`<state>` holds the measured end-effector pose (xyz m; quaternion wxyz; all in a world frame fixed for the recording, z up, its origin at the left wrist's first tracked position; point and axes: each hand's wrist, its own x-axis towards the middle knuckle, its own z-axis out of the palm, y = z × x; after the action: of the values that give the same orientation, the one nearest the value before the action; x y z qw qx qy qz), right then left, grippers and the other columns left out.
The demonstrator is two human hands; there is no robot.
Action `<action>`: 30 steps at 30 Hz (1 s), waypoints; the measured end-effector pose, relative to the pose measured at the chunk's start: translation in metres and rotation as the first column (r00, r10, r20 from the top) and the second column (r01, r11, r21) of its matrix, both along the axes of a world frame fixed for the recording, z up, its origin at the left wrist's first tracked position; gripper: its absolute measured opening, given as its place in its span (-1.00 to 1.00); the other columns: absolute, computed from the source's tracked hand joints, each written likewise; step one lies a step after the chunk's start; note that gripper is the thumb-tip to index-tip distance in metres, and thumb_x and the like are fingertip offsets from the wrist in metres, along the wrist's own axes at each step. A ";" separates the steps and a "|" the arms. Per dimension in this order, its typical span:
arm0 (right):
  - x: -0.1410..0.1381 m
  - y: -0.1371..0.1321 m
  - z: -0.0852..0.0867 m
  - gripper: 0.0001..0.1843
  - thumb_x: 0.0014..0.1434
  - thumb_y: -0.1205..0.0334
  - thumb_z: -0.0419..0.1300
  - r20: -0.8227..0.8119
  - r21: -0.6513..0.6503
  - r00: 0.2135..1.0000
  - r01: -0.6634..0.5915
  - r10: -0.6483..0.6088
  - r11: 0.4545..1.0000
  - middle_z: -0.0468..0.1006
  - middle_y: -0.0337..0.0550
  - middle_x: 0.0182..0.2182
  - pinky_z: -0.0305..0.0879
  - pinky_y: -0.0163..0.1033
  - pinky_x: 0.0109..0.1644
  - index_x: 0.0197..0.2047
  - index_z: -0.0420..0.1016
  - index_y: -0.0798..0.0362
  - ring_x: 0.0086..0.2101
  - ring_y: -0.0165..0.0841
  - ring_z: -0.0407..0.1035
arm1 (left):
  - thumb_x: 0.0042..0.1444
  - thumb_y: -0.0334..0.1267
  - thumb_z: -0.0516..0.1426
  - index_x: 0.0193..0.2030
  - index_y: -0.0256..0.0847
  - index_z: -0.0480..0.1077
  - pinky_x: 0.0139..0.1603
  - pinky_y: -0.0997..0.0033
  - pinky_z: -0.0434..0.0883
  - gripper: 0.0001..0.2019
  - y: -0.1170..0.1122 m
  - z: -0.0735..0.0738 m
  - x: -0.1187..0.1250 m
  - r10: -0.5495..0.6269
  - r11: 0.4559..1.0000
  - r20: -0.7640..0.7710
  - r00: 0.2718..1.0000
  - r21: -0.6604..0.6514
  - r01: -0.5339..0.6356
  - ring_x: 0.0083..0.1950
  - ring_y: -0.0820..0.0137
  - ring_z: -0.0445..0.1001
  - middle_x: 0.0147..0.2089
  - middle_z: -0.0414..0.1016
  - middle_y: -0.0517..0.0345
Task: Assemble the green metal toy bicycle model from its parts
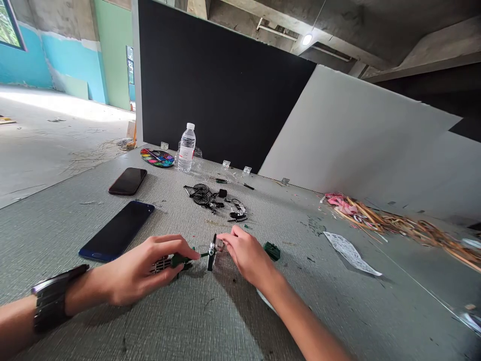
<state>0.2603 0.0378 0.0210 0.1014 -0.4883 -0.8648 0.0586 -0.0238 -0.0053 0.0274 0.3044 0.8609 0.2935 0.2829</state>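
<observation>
Grey tabletop [169,326] | black-and-grey partition [225,85] (concrete ceiling [376,30] above) | left hand [145,268] grasping green piece [178,259] | right hand [248,253]: grip unclear

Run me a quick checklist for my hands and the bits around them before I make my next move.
1. Left hand has hold of the green piece: ok, fingers closed around it.
2. Right hand grips the small black part: cannot tell; the fingers are right at it, but a firm pinch isn't clear.
3. Green block close by: ok, on the table just right of the right hand.
4. Black wheeled parts clear of both hands: ok, lying farther back.
5. Paper sheet readable: not ok, its print is too small here.
6. Bottle upright and capped: ok.
</observation>
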 end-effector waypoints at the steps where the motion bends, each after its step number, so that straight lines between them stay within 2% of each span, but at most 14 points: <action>1: 0.000 0.000 0.000 -0.59 0.39 0.46 0.02 -0.002 0.000 1.000 -0.001 0.001 1.000 0.46 -0.09 -0.22 0.19 -0.28 -0.30 0.14 0.60 0.05 -0.37 -0.37 0.37 | 0.36 -0.42 0.01 0.12 -0.17 0.43 0.00 0.19 0.46 -0.71 0.000 0.001 0.000 -0.002 1.000 -0.001 1.000 0.000 0.002 0.01 0.19 0.56 0.02 0.56 0.01; 18: 0.003 -0.001 -0.002 -0.66 0.41 0.45 0.06 -0.067 0.007 0.997 0.024 -0.024 1.000 0.43 -0.13 -0.24 0.24 -0.27 -0.24 0.06 0.61 0.05 -0.35 -0.36 0.39 | 0.35 -0.42 0.04 0.11 -0.15 0.44 -0.01 0.22 0.49 -0.72 0.001 0.000 0.002 -0.005 1.000 0.014 1.000 0.019 0.004 -0.03 0.21 0.59 -0.01 0.59 0.04; 25: 0.004 -0.002 -0.002 -0.68 0.40 0.45 0.09 -0.115 0.025 0.993 0.023 -0.020 0.999 0.46 -0.15 -0.25 0.28 -0.28 -0.23 0.05 0.61 0.01 -0.36 -0.38 0.41 | 0.38 -0.37 0.05 0.13 -0.15 0.46 0.02 0.21 0.51 -0.73 0.002 -0.004 0.002 0.008 0.999 0.014 1.000 0.032 -0.009 0.04 0.17 0.58 0.04 0.60 0.00; 28: 0.006 -0.002 0.004 -0.70 0.40 0.42 0.09 -0.148 0.055 0.988 0.043 -0.034 0.998 0.48 -0.15 -0.28 0.30 -0.26 -0.23 0.00 0.64 0.01 -0.38 -0.38 0.41 | 0.38 -0.38 0.05 0.14 -0.14 0.46 0.03 0.21 0.51 -0.72 0.000 -0.003 0.002 0.018 1.000 0.011 1.000 0.024 -0.018 0.04 0.18 0.58 0.04 0.60 0.01; 30: 0.007 -0.005 0.015 -0.69 0.42 0.38 0.07 -0.181 0.087 0.982 0.071 -0.054 0.994 0.48 -0.14 -0.29 0.31 -0.23 -0.22 -0.01 0.65 0.00 -0.38 -0.36 0.41 | 0.38 -0.37 0.05 0.14 -0.13 0.46 0.02 0.21 0.52 -0.72 -0.001 -0.001 0.002 0.030 0.999 0.006 1.000 0.025 -0.030 0.04 0.17 0.58 0.05 0.60 0.01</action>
<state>0.2678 0.0330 0.0358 0.2031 -0.5027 -0.8382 0.0585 -0.0221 -0.0060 0.0263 0.2900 0.8594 0.3019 0.2936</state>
